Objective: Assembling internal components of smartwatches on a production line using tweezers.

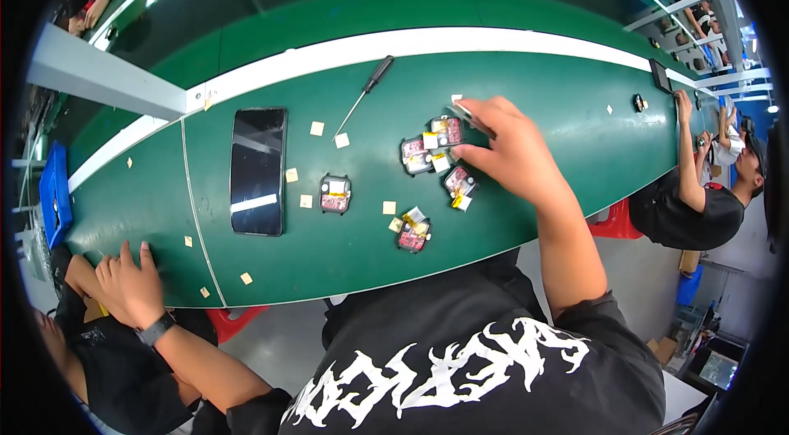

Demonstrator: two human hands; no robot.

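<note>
My right hand is over a group of small square watch modules, thumb and fingers curled around a thin grey piece I cannot make out. Just left of the thumb, two modules lie touching: one upper module and one lower module, with red boards and yellow tape. Below the thumb lies another module. Farther left are a module with a white pad and a module near the front edge. My left hand, a dark band on its wrist, is stretched out at the table's left front edge, holding nothing.
A black phone-like slab lies left of the modules. Beyond it is a screwdriver. Pale square stickers are scattered about the green table. A blue tray stands far left. Co-workers sit at both sides; a grey post rises at left.
</note>
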